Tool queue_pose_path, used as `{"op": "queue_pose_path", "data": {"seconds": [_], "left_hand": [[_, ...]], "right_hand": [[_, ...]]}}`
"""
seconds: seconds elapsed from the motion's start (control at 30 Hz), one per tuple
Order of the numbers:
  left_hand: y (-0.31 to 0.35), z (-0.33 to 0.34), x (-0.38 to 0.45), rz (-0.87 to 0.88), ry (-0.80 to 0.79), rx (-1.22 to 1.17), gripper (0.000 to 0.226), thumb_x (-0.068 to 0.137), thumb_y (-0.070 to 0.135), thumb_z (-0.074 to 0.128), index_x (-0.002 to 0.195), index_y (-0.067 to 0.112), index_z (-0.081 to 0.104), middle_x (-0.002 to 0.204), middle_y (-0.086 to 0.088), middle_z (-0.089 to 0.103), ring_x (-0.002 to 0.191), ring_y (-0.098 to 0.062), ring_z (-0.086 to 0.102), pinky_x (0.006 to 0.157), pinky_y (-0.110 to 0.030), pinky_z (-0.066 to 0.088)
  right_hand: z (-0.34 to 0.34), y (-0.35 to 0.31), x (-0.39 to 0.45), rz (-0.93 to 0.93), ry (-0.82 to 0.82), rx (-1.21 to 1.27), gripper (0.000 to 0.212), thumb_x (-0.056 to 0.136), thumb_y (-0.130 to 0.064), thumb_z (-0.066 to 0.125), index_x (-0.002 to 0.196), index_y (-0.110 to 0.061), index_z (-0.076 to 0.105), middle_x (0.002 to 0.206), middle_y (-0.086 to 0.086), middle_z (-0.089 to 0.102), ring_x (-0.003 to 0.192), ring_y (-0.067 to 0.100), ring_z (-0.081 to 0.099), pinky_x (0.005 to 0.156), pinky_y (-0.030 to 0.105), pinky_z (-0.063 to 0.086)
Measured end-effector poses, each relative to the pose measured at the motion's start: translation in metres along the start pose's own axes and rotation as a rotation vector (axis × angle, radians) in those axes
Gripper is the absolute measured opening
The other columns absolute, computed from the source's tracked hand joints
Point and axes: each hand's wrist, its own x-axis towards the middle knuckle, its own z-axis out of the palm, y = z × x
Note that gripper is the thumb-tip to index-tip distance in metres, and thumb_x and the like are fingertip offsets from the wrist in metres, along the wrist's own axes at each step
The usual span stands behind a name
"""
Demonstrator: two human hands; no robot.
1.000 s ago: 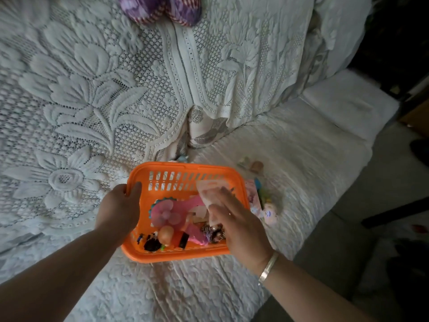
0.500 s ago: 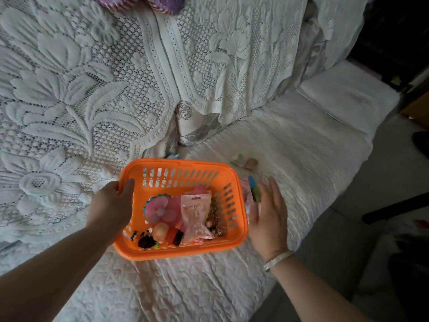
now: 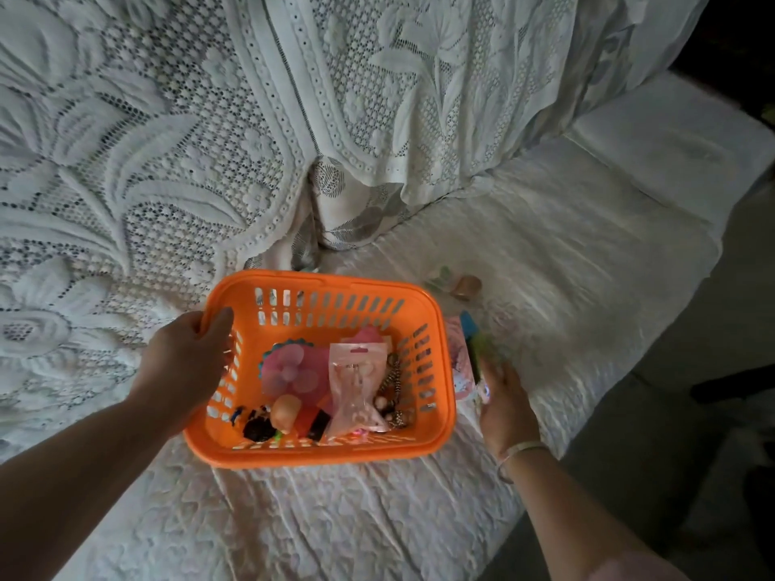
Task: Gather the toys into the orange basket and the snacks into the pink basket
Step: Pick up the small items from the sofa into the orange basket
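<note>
Left hand (image 3: 184, 366) grips the orange basket's (image 3: 444, 371) left rim, toys (image 3: 356, 383) piled inside. Right hand (image 3: 505, 408) is on the pink and green packets (image 3: 465, 362) just right of it; can't tell if it's pinching them. All on a white quilted sofa (image 3: 566, 253) with a lace throw (image 3: 209, 119); dark floor (image 3: 692, 475) at right.

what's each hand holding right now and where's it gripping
Left hand grips the orange basket by its left rim. Right hand reaches the packets beside it; grip unclear.
</note>
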Motion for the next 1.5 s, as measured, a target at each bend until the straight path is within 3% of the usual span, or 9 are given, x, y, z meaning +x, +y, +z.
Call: {"op": "queue_pose_path", "data": {"seconds": [0.17, 0.37, 0.57, 0.7, 0.8, 1.0, 1.23, 1.33, 1.5], "left_hand": [[0.002, 0.000, -0.002, 0.000, -0.005, 0.000, 0.035, 0.099, 0.044, 0.051, 0.083, 0.016, 0.065, 0.075, -0.013, 0.072, 0.070, -0.037, 0.068, 0.076, -0.056, 0.058], [0.004, -0.004, -0.009, 0.025, 0.013, 0.013, 0.037, 0.098, 0.044, 0.051, 0.082, 0.013, 0.065, 0.076, -0.016, 0.072, 0.072, -0.040, 0.068, 0.073, -0.058, 0.058], [0.005, -0.016, -0.019, 0.036, 0.025, 0.012, 0.041, 0.099, 0.044, 0.051, 0.083, 0.008, 0.064, 0.077, -0.020, 0.071, 0.073, -0.041, 0.068, 0.075, -0.057, 0.057], [0.009, -0.026, -0.023, 0.047, 0.025, 0.020, 0.041, 0.100, 0.043, 0.049, 0.083, 0.008, 0.063, 0.077, -0.018, 0.069, 0.075, -0.039, 0.066, 0.077, -0.053, 0.056], [0.011, -0.032, -0.027, 0.050, 0.019, 0.020, 0.040, 0.101, 0.043, 0.048, 0.084, 0.009, 0.063, 0.078, -0.017, 0.069, 0.076, -0.037, 0.066, 0.078, -0.052, 0.056], [0.009, -0.037, -0.032, 0.045, 0.010, -0.017, 0.041, 0.099, 0.044, 0.051, 0.081, 0.010, 0.064, 0.076, -0.016, 0.071, 0.074, -0.038, 0.067, 0.076, -0.053, 0.057], [-0.008, -0.038, -0.023, 0.003, 0.007, -0.080, 0.050, 0.083, 0.058, 0.050, 0.078, 0.011, 0.065, 0.072, -0.016, 0.071, 0.071, -0.041, 0.069, 0.073, -0.058, 0.058], [-0.014, -0.041, -0.015, -0.012, 0.016, -0.090, 0.053, 0.077, 0.062, 0.049, 0.078, 0.011, 0.065, 0.071, -0.017, 0.071, 0.070, -0.043, 0.068, 0.071, -0.060, 0.057], [-0.023, -0.036, 0.004, -0.056, 0.054, -0.109, 0.057, 0.072, 0.066, 0.051, 0.079, 0.012, 0.066, 0.072, -0.019, 0.070, 0.072, -0.047, 0.068, 0.072, -0.065, 0.056]], "right_hand": [[-0.008, -0.002, -0.005, -0.042, 0.143, 0.019, 0.065, 0.082, 0.006, 0.041, 0.143, -0.016, 0.038, 0.143, 0.016, 0.036, 0.122, 0.036, 0.045, 0.096, 0.045, 0.045], [-0.035, 0.002, -0.013, -0.042, 0.217, -0.050, 0.072, 0.079, 0.011, 0.043, 0.144, -0.018, 0.036, 0.140, 0.011, 0.037, 0.113, 0.034, 0.048, 0.084, 0.043, 0.048], [-0.072, -0.012, -0.030, -0.141, 0.398, 0.094, 0.071, 0.080, 0.013, 0.051, 0.141, -0.021, 0.040, 0.142, 0.009, 0.037, 0.122, 0.036, 0.047, 0.087, 0.050, 0.051], [-0.101, -0.061, -0.051, -0.406, 0.598, 0.203, 0.067, 0.081, 0.011, 0.052, 0.138, -0.021, 0.041, 0.145, 0.008, 0.035, 0.131, 0.031, 0.042, 0.096, 0.047, 0.048], [-0.109, -0.110, -0.070, -0.689, 0.546, 0.134, 0.055, 0.083, -0.002, 0.042, 0.134, -0.021, 0.044, 0.142, 0.006, 0.040, 0.129, 0.024, 0.042, 0.098, 0.031, 0.044], [-0.074, -0.172, -0.075, -0.982, 0.243, -0.109, 0.041, 0.082, -0.003, 0.042, 0.117, -0.018, 0.058, 0.132, 0.004, 0.052, 0.112, 0.023, 0.053, 0.094, 0.037, 0.046], [-0.059, -0.177, -0.056, -0.830, 0.264, -0.118, 0.045, 0.084, -0.011, 0.053, 0.127, -0.025, 0.051, 0.144, 0.005, 0.043, 0.124, 0.023, 0.043, 0.103, 0.040, 0.037], [-0.070, -0.155, -0.035, -0.613, 0.432, 0.026, 0.047, 0.080, -0.017, 0.039, 0.125, -0.019, 0.055, 0.139, 0.010, 0.047, 0.122, 0.026, 0.044, 0.099, 0.040, 0.038], [-0.055, -0.084, 0.011, -0.180, 0.327, -0.033, 0.069, 0.079, -0.020, 0.069, 0.142, -0.015, 0.040, 0.151, 0.019, 0.028, 0.135, 0.038, 0.035, 0.106, 0.049, 0.036]]}}
